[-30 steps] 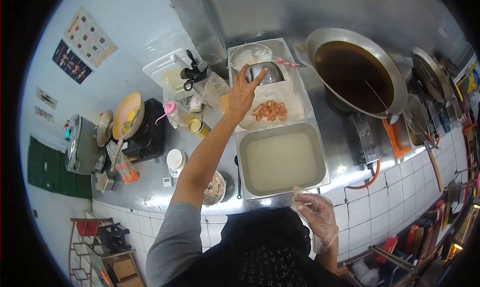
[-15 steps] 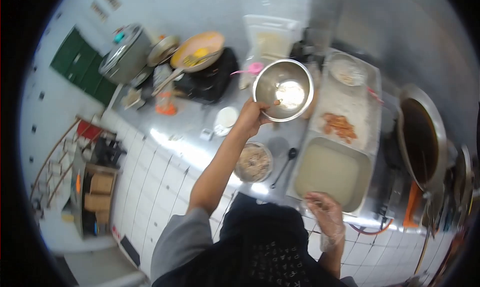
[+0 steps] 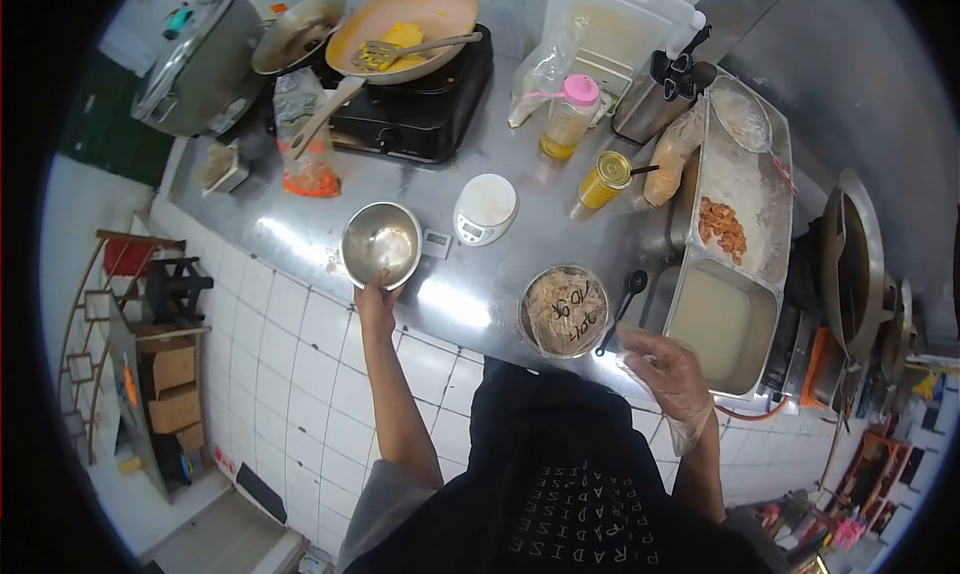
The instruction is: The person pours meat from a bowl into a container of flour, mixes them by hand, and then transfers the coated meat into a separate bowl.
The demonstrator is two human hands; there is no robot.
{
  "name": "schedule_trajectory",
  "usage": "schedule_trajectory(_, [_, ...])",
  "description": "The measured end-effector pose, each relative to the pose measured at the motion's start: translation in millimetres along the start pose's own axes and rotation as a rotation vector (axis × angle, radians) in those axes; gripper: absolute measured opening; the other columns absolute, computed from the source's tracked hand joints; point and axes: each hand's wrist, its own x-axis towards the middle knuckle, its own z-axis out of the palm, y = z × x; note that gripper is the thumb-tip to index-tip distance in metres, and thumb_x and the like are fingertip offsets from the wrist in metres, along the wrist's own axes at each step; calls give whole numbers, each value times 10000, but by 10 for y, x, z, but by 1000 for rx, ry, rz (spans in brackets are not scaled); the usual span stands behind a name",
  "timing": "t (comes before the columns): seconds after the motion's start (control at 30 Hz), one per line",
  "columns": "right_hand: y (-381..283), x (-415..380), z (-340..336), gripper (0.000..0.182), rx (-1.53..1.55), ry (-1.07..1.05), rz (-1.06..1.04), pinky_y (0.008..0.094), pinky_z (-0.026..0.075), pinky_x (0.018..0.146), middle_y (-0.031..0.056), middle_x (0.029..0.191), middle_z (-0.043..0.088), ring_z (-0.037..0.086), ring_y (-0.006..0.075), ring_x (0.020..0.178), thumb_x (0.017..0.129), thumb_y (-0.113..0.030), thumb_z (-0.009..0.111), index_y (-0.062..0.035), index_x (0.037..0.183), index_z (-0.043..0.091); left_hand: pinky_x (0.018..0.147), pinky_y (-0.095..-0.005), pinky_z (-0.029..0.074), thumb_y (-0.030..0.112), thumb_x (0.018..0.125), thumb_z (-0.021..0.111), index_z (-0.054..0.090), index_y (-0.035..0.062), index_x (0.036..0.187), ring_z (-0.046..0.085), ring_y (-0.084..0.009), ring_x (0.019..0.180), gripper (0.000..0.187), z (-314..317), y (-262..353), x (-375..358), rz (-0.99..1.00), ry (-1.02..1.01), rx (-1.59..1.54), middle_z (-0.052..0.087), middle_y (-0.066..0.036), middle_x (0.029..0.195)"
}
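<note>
My left hand [image 3: 378,299] grips the near rim of a steel mixing bowl [image 3: 382,244], which looks empty and is at the left part of the metal counter. Its thumb reaches over the rim. My right hand [image 3: 668,374], in a clear plastic glove, hangs at the counter's front edge with fingers apart and nothing in them. Close to it lie a black spoon [image 3: 622,312] and a round container of pale food under marked plastic [image 3: 565,309]. Right of these stands a metal pan of cloudy liquid [image 3: 715,326], with a tray of flour [image 3: 755,164] and reddish meat pieces [image 3: 722,229] behind.
A white kitchen scale [image 3: 487,210] stands mid-counter. Behind it are a pink-lidded bottle [image 3: 572,119], a yellow can [image 3: 605,181] and a black stove [image 3: 440,114] bearing a frying pan [image 3: 440,14]. A large wok [image 3: 850,264] sits at the right.
My left hand has brought the bowl from beside the flour tray leftward to the counter's left part. My right hand has moved slightly away from the liquid pan. The camera view has shifted.
</note>
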Motion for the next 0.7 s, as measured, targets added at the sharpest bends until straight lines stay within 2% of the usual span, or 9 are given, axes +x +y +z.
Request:
schedule_trajectory(0.07, [47,262,211,468,21,12,-144,332,481,998,128,1349,618,606,191,1182,982,-223,683,-39,1396,567,795,-397,612,164,919,716,413,29,1433,614,-283,1088,612,231,183,-185,-71,247,118,535,-199,1301])
schedule_trajectory(0.13, [-30,375,425,596,136,77,-177,367,454,1035,167,1441,534,553,234,1256,1003,-327,620,-60,1501,429,861,-410,534,247,911,751,357,-3,1463,551,-283,1102,722,461,397,-647,212,414,476,503,-189,1306])
schedule_trajectory(0.17, [-161,458,541,683,238,140,-157,399,439,1053,196,1473,485,518,265,1293,1015,-420,569,-66,1551,335,902,-410,478,303,902,772,314,-37,1475,500,-282,1115,809,577,445,-909,551,444,742,482,-184,1301])
schedule_trajectory(0.27, [-471,785,816,851,498,287,-150,449,386,1097,238,1540,372,439,310,1359,1005,-604,480,-102,1617,167,1049,-497,354,449,707,884,374,-27,1446,406,-368,1254,1016,1199,771,-1799,702,-619,600,375,-258,1360])
schedule_trajectory(0.33, [-618,1073,906,883,631,316,-169,459,352,1119,240,1564,331,406,315,1379,992,-648,469,-132,1626,136,1083,-532,320,410,704,870,378,30,1481,364,-448,1305,995,1594,840,-2136,862,-921,536,345,-289,1422])
schedule_trajectory(0.5, [-684,1579,759,832,927,311,-172,457,334,1122,222,1566,334,396,315,1379,990,-645,478,-187,1620,187,1099,-521,320,328,730,849,331,52,1514,320,-445,1353,979,2267,674,-1789,1171,-715,559,287,-289,1471])
schedule_trajectory(0.6, [-767,1593,770,749,776,458,-325,471,371,1089,214,1525,398,467,338,1310,1018,-558,499,-171,1605,241,1071,-511,341,274,743,830,345,69,1520,364,-403,1322,938,2584,771,-1727,1219,-669,545,334,-255,1453])
schedule_trajectory(0.63, [-581,1657,769,712,96,751,-624,481,378,1088,226,1520,409,493,360,1295,1034,-497,493,-134,1597,251,1054,-505,355,257,744,826,349,79,1523,386,-383,1306,931,2668,782,-1750,1213,-664,540,358,-240,1443])
schedule_trajectory(0.7, [-499,1591,927,656,-193,843,-670,483,368,1111,269,1552,355,460,419,1346,1058,-386,472,-47,1576,256,970,-446,410,224,743,813,384,99,1512,471,-306,1195,889,2780,753,-1670,965,-635,507,461,-192,1352])
